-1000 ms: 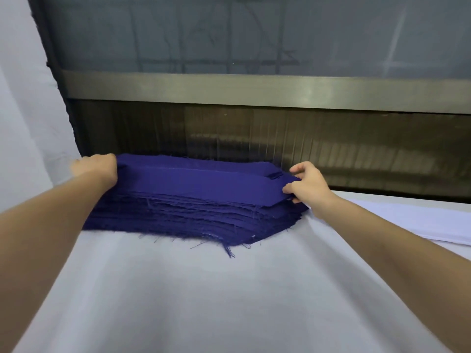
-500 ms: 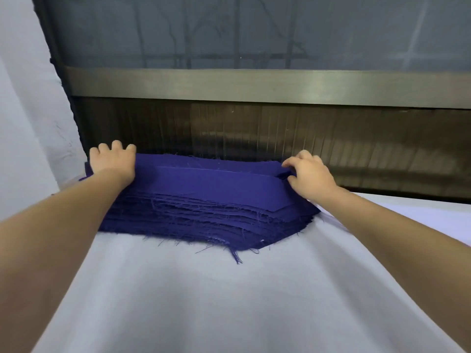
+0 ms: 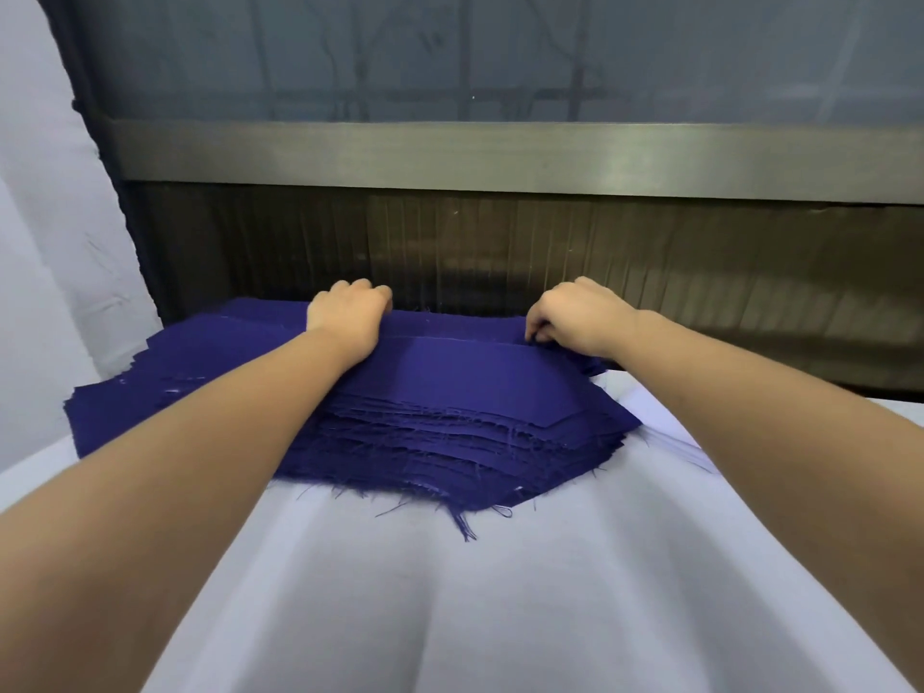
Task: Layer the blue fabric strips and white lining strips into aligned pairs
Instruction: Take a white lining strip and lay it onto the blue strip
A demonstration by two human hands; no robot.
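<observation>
At the pile's far edge

The left hand (image 3: 350, 315) curls its fingers over the far edge of the stacked blue fabric strips (image 3: 450, 442), gripping it. The right hand (image 3: 582, 317) pinches the top strip (image 3: 480, 377) at its far right corner. The frayed pile lies on the white-covered worktop (image 3: 500, 617), white lining strips (image 3: 667, 422) just beside its right end.

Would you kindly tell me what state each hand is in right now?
Left hand: closed, fingers curled over the far edge of the blue fabric stack.
Right hand: closed, pinching the top blue strip at its corner.
</observation>
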